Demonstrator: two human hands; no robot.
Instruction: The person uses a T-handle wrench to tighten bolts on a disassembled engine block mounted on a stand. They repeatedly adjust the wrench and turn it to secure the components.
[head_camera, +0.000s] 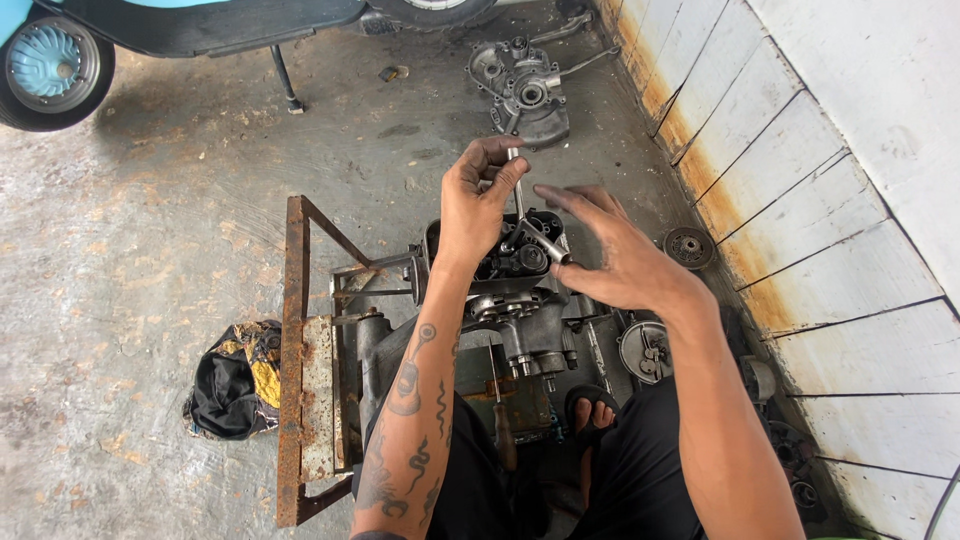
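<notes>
A rag (235, 382) lies on the floor at the left, beside a rusty metal stand (296, 350). The left hand (475, 205) is curled shut around the top of a thin metal tool (518, 195) that stands upright in the engine (515, 290). Just right of it, the right hand (610, 255) is half open, fingers spread, its fingertips touching a small metal socket (552, 248) above the engine.

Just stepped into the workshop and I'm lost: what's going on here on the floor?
A person sits on the concrete floor over an engine block resting by a rusty metal stand. The left hand grips a slim metal tool stood upright in the engine's top, while the right hand hovers beside it, fingers spread. Another engine casing lies further off near the wall.
</notes>
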